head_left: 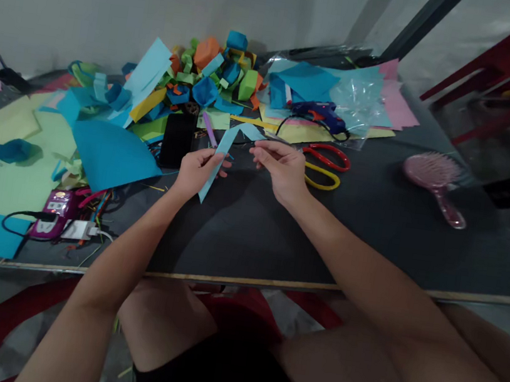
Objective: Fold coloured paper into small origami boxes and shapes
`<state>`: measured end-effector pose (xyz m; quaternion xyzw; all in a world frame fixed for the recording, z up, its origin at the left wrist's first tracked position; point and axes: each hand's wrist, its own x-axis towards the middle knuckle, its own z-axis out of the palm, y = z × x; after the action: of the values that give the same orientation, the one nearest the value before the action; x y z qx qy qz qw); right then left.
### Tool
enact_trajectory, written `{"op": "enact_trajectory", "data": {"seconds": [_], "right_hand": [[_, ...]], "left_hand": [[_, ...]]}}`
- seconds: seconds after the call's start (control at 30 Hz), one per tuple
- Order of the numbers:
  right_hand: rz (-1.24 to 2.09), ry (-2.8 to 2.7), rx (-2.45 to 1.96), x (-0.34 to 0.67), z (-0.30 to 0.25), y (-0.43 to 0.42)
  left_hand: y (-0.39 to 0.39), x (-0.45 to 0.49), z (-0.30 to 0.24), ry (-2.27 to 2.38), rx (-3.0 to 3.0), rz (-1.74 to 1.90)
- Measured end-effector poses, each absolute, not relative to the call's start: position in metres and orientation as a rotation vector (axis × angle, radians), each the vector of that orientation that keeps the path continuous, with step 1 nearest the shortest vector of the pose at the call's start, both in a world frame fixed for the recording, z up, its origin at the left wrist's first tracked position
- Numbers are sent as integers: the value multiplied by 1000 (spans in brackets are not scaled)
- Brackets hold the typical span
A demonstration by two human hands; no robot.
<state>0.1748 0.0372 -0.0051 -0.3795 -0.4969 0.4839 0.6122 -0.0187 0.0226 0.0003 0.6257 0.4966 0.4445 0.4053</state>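
The left hand point(198, 172) is pinching a light-blue paper strip point(227, 141) between thumb and fingers, holding it over the near middle of a dark tabletop point(371, 239). The strip is slanting upward from a pointed lower end, then bending sharply to the right at its top. The right hand point(285, 169) is hovering at that bent end, its thumb and fingertips drawn close together; whether they are gripping the paper, I cannot tell.

Just beside the right hand, scissors point(325, 185) are lying with one red and one yellow handle loop showing, their blades partly hidden behind the hand. Behind the left hand, a black smartphone point(177, 140) is lying face up, with a slim purple stick point(209, 129) beside it.

Farther back, a heap of folded paper shapes point(205, 92) in blue, green, orange and yellow is standing near the wall. To its right, a blue glue gun point(322, 116) is resting on paper sheets and clear plastic. On the left, a curved blue sheet point(111, 155) is overlapping pale green paper point(42, 186), and a magenta device point(52, 213) with a black cable is sitting near the table's front edge. Far right, a pink hairbrush point(435, 175) is lying bristles up.
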Motion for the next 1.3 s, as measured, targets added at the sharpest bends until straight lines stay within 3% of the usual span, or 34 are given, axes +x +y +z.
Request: {"op": "enact_trajectory", "data": {"seconds": [0.4, 0.77, 1.17, 1.3], "right_hand": [[878, -1434, -802, 184, 11, 32], [892, -1470, -734, 193, 21, 32], [1275, -1310, -613, 196, 16, 34], [1385, -1496, -576, 199, 21, 32]], "left_hand": [[-4, -23, 15, 1543, 2663, 1293], [5, -25, 14, 1336, 2613, 1270], [-5, -19, 14, 1129, 2336, 1207], [-6, -18, 15, 1148, 2359, 1183]]}}
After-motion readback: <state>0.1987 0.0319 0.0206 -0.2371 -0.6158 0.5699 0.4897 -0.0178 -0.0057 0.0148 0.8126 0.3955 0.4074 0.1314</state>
